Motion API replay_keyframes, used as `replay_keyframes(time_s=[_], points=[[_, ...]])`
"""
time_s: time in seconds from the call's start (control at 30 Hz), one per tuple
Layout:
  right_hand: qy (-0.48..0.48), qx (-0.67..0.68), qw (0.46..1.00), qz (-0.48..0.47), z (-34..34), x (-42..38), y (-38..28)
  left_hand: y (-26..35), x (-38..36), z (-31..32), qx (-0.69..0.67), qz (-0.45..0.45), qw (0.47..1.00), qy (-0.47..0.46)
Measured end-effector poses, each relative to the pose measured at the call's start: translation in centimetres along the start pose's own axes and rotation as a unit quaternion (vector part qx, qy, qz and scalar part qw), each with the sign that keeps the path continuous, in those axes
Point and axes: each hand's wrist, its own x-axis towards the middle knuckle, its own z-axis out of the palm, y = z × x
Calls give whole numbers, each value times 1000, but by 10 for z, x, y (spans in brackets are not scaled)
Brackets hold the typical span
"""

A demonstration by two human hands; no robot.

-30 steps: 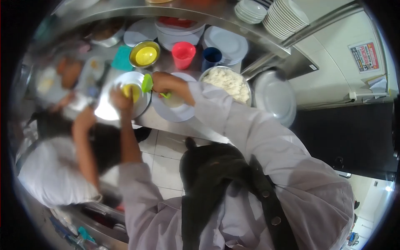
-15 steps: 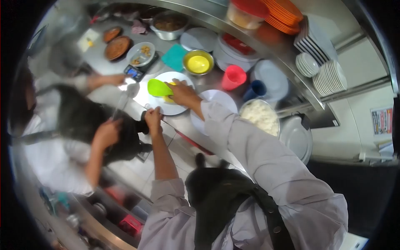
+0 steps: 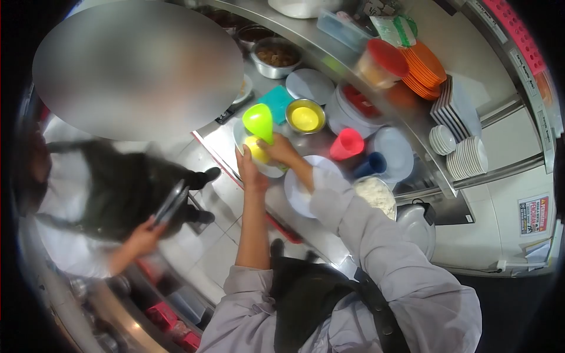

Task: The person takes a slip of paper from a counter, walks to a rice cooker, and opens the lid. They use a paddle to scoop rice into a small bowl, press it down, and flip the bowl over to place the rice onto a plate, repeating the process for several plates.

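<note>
My right hand (image 3: 281, 150) is closed around the handle of a lime-green scoop (image 3: 257, 119). The scoop's rounded bowl points away from me, over a white plate (image 3: 275, 171). On that plate, beneath the scoop, shows a yellow food portion (image 3: 255, 147), partly hidden by my fingers and the scoop. My left hand (image 3: 250, 169) grips the plate's near edge, its thumb by the rim. Just beyond my right hand stands a steel bowl (image 3: 288, 122) with yellow contents (image 3: 305, 119).
A co-worker in a dark apron (image 3: 126, 188) stands at left, tongs-like metal tool in hand. Around the counter are a second white plate (image 3: 297, 191), a pink cup (image 3: 347, 145), a blue cup (image 3: 372, 165) and a bowl of white food (image 3: 376, 197). A steel shelf (image 3: 406, 123) overhangs the right.
The scoop has turned from lying sideways to pointing up and away. My left hand has shifted up onto the plate's edge. The view has swung, and the co-worker's posture differs.
</note>
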Motion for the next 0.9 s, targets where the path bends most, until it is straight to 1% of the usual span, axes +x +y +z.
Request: replay_keyframes(time_s=[0.03,0.07,0.1,0.13,0.17,0.2,0.23,0.27,0.33,0.37,0.4,0.43,0.47,0.5,0.53,0.57,0.6,0.63,0.73,0.77,0.8,0.83,0.9], points=[[18,51,999,2,-2,-5,-1,2,-2,5,0,3,1000,-1],[19,51,999,-1,-5,-9,-3,5,-4,11,57,10,998,2],[6,81,996,28,-8,-10,0,8,-6,17,112,18,994,5],[-7,111,992,58,-9,-11,2,9,-8,22,111,21,994,3],[-7,109,992,54,-9,-12,5,11,-11,27,123,22,992,-16],[-4,157,986,55,-9,-14,5,12,-12,31,136,23,990,-36],[-1,204,977,57,-9,-16,5,12,-13,34,135,25,990,-37],[-1,203,977,57,-10,-19,7,12,-13,37,158,27,986,-39],[-2,289,954,77,-15,-28,-4,11,-10,39,181,27,982,-40],[-5,288,954,79,-17,-31,-10,10,-6,40,221,35,974,-40],[1,337,938,80,-18,-34,-15,9,-2,38,260,44,964,-39],[8,385,919,82,-20,-38,-19,5,3,34,260,42,964,-35],[5,384,919,85,-21,-41,-23,2,9,31,280,54,957,-51],[-5,411,907,88,-23,-42,-23,3,13,30,299,67,949,-67],[-15,439,894,90,-25,-43,-24,5,14,28,299,67,950,-67],[-15,438,894,91,-26,-43,-26,7,16,26,311,78,945,-61],[-32,449,890,73,-25,-40,-22,9,16,28,323,90,940,-55],[-49,461,884,56,-24,-40,-22,20,5,37,340,78,936,-49],[-54,482,871,74,-27,-47,-30,23,5,36,355,90,928,-63],[-54,482,871,74,-27,-48,-33,15,20,23,357,106,925,-71],[-62,495,863,77,-27,-47,-33,18,18,26,356,107,926,-70],[-70,507,855,79,-27,-47,-32,21,16,28,338,95,933,-82],[-68,506,856,80,-24,-46,-32,28,11,34,319,81,940,-94]])
